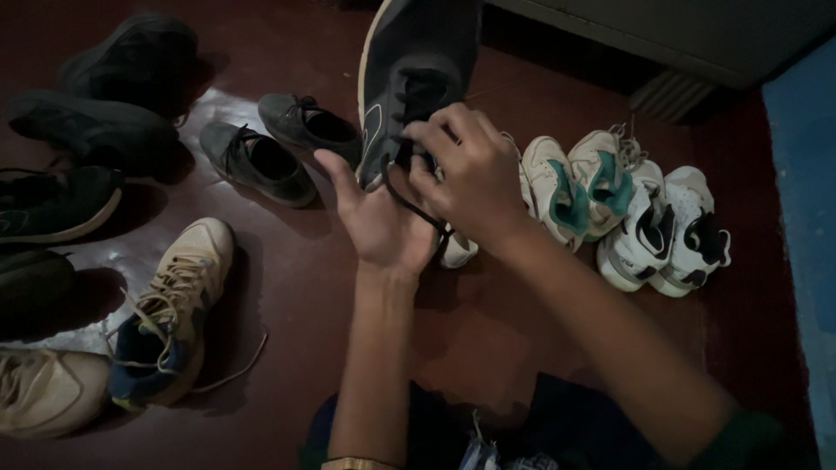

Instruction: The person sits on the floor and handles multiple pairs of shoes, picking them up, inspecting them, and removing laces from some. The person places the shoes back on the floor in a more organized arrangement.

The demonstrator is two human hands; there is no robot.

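Observation:
A dark grey sneaker (pixel 416 61) with a pale sole edge is raised, toe pointing away from me, in the upper middle of the head view. My left hand (pixel 376 218) is palm up under its heel end and supports it. My right hand (pixel 463 170) sits on top, fingers pinched on the shoe's black lace (pixel 407 196), which loops down across my left palm. Part of the shoe's heel is hidden behind both hands.
On the dark red floor lie a small dark pair of shoes (pixel 279 144), a tan and blue sneaker (pixel 170 318) with loose laces, several dark shoes (pixel 96 122) at left, a white and teal pair (pixel 579 183) and a white and black pair (pixel 666 231) at right. A blue wall (pixel 805 174) borders the right.

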